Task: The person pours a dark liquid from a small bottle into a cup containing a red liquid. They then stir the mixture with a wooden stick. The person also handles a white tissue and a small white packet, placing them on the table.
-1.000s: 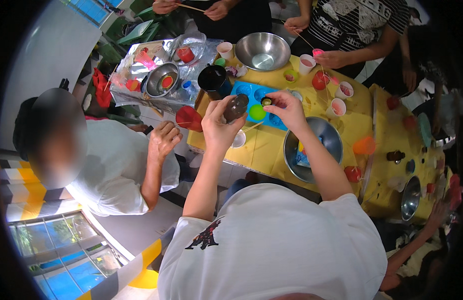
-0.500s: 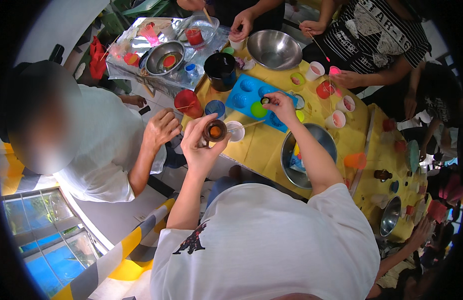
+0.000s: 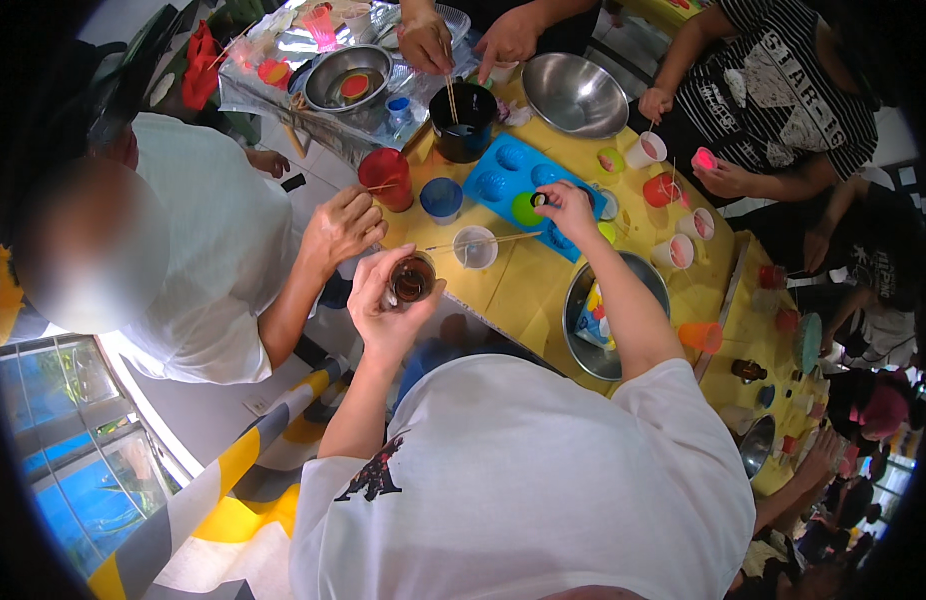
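Observation:
My left hand (image 3: 381, 308) is wrapped round a small brown glass bottle (image 3: 412, 278), its round end facing up toward me. Beside it stands a white plastic cup (image 3: 475, 250) with a thin wooden stick (image 3: 503, 239) across its rim. My right hand (image 3: 571, 212) pinches a small black bottle cap (image 3: 540, 201), with a pale inside, above a blue silicone mold (image 3: 503, 178). Bright green fills or covers one round cavity (image 3: 524, 209) of the mold, next to the cap.
A steel bowl (image 3: 573, 330) holding a colourful packet sits near my right forearm. Behind are a blue cup (image 3: 442, 200), a red cup (image 3: 386, 180), a black pot (image 3: 465, 138) and another steel bowl (image 3: 576, 95). A co-worker's hand (image 3: 340, 232) is close on the left.
My left hand has shifted slightly left and down, and the bottle's orange interior no longer shows. Across the table, a person's hand now holds sticks in the black pot.

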Available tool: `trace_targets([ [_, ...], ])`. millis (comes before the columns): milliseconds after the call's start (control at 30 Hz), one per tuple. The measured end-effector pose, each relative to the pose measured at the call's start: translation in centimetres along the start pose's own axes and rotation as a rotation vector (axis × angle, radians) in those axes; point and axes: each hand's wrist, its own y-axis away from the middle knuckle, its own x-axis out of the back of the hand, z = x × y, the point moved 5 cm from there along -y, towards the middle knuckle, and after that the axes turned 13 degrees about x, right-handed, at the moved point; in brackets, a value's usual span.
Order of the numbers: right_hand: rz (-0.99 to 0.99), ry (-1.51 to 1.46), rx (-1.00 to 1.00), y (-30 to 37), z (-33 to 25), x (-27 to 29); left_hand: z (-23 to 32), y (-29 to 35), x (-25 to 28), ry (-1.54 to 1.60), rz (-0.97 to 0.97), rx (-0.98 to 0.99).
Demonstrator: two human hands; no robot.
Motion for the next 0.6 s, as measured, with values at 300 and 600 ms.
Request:
trace_targets([
  [300, -0.169, 0.155, 0.049, -0.8, -1.1, -0.3, -0.2, -0.3, 0.1, -0.008, 0.034, -0.002],
  [600, -0.224, 0.253, 0.149, -1.1, -3.1, 0.1, -0.6, -0.3, 0.3, 0.003, 0.031, -0.011],
])
